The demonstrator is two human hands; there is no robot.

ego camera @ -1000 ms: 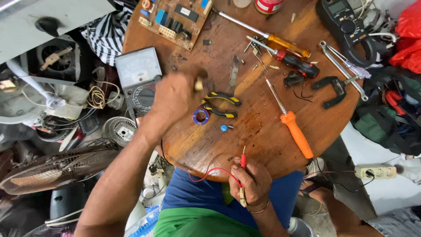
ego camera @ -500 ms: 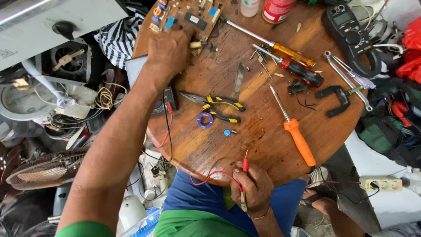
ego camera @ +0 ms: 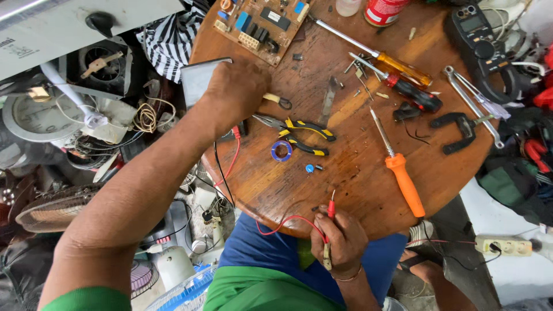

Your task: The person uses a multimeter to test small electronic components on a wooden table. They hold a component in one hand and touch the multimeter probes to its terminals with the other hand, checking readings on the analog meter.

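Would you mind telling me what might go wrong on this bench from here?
1. The red lead hangs off the table's edge; the left arm might snag it.
2. The blue part and loose screws lie free and might get swept off.
3. The right hand holds the red probe tip-up near the body; it might poke.

The left hand now sits at the left edge of the round wooden surface, over the grey meter. 1 second ago it hovered by the yellow-handled pliers; half a second ago it reached up near the circuit board. The pliers and blue tape ring are now uncovered.
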